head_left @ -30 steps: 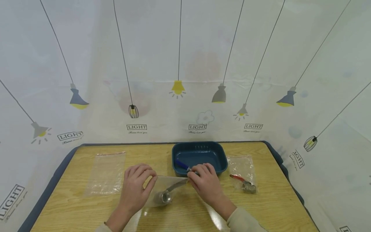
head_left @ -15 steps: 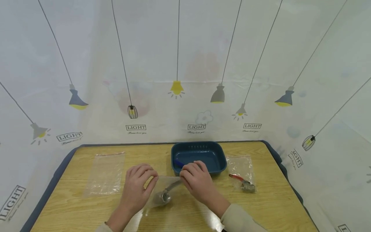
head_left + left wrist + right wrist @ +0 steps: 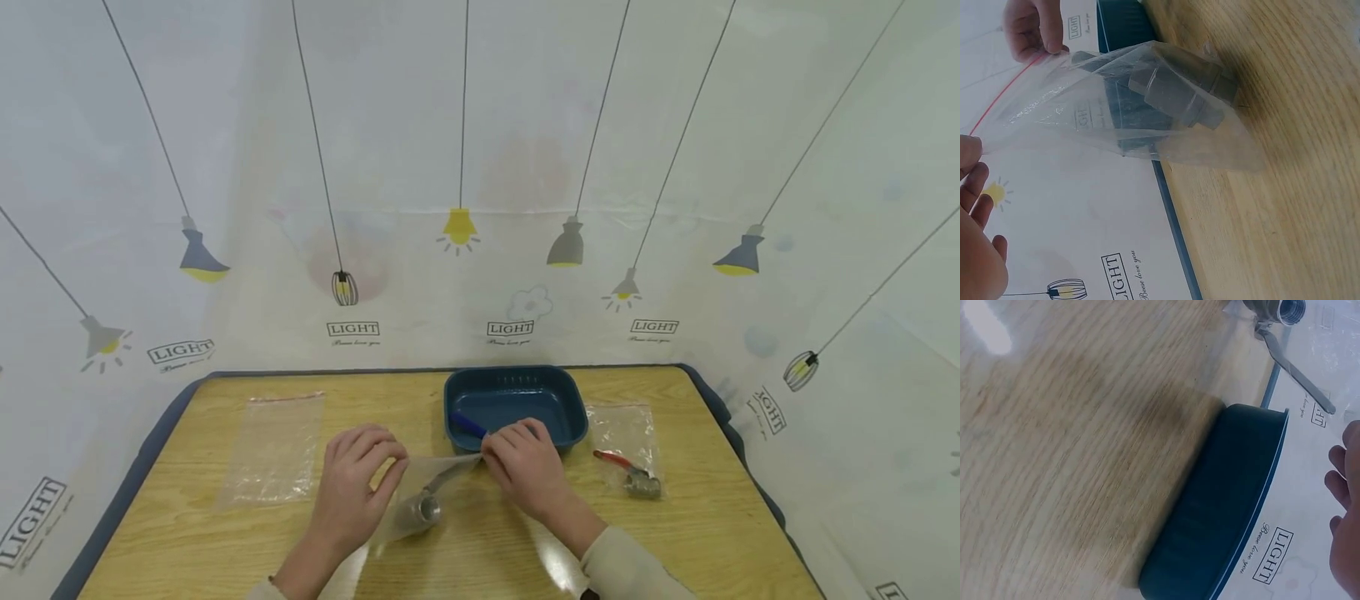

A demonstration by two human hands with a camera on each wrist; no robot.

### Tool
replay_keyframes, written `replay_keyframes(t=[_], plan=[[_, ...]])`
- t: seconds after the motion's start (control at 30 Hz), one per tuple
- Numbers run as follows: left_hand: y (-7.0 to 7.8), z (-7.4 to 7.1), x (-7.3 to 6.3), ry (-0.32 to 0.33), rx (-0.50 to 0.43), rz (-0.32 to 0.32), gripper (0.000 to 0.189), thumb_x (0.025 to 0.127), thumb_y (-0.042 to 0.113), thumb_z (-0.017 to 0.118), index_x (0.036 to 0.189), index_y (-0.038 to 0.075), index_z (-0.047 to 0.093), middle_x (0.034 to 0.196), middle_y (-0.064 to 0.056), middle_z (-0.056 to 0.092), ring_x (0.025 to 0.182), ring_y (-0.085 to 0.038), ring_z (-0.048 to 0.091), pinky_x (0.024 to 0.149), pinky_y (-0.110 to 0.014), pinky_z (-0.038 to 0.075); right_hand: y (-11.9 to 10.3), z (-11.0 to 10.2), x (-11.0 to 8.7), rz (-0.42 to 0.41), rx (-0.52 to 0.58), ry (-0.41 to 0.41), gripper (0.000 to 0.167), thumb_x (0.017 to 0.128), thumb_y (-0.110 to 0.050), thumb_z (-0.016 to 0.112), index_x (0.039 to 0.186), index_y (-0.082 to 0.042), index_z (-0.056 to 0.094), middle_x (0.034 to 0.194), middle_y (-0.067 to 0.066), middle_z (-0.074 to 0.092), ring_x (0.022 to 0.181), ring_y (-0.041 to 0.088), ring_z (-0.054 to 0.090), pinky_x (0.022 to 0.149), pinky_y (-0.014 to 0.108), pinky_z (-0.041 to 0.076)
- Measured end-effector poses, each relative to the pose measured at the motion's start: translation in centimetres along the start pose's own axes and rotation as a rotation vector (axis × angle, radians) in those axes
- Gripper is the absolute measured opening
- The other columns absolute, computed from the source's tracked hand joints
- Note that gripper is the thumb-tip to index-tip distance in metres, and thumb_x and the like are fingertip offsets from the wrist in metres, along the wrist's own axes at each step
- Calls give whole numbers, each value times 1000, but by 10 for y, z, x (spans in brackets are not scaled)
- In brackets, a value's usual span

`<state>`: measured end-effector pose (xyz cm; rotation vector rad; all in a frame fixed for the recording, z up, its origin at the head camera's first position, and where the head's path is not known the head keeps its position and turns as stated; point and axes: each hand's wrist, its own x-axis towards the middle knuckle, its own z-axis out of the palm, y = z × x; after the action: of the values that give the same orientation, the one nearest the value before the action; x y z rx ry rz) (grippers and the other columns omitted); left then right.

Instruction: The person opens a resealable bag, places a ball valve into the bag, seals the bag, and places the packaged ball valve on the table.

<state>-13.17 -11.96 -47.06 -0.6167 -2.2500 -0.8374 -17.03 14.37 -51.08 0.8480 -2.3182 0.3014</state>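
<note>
A clear zip bag [image 3: 1054, 119] with a red seal line hangs between both hands, above the front middle of the table. Inside it is a metal ball valve [image 3: 422, 510], its threaded opening turned toward me and its lever handle [image 3: 1300, 378] slanting up to the right. My left hand [image 3: 356, 483] pinches the bag's top left corner between thumb and fingertips. At the other end of the seal, my right hand [image 3: 528, 467] pinches the top edge, close in front of the blue tray [image 3: 517, 408]. In the left wrist view the valve [image 3: 1175, 87] sits low in the bag.
A blue-handled tool [image 3: 468, 425] lies in the tray, partly hidden by the right hand. On the right, a second bag [image 3: 630, 421] lies with a red-handled valve [image 3: 641, 482] at it. A flat zip bag [image 3: 273, 450] lies on the left. A printed curtain [image 3: 405, 167] stands behind the table.
My right hand slid left along the bag's top edge, then went back right to about where it was. The left hand kept its pinch on the corner. The valve tilted slightly in the bag.
</note>
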Motion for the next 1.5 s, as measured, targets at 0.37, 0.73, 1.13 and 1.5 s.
replay_keyframes(t=[0.37,0.73,1.13,1.5], plan=[[1,-1,-1,-4,-7,-7,16,79,9,77,82,22,67,94,9,65,104,-19,57,92,-46,36,-4,-2,3,71,100,-40,5,86,-28,72,91,-25,72,92,-11,72,91,9,65,91,41,46],[-6,-6,-4,29,-38,-10,15,77,10,78,83,20,69,92,7,65,100,-18,59,91,-44,36,-8,0,7,150,306,-87,8,82,-26,76,90,-27,76,87,-14,73,87,5,66,88,40,48],[-23,-16,-16,57,-63,-97,15,75,5,79,82,15,71,91,-1,66,103,-25,57,95,-51,33,-12,-5,11,32,587,63,4,86,-22,73,88,-22,76,81,-12,73,74,0,65,77,26,52],[-27,-8,-22,35,-63,-96,19,73,5,81,82,17,70,93,4,64,96,-19,57,90,-49,35,-16,-16,9,66,489,110,9,81,-17,77,89,-21,76,86,-12,74,84,6,68,84,37,49]])
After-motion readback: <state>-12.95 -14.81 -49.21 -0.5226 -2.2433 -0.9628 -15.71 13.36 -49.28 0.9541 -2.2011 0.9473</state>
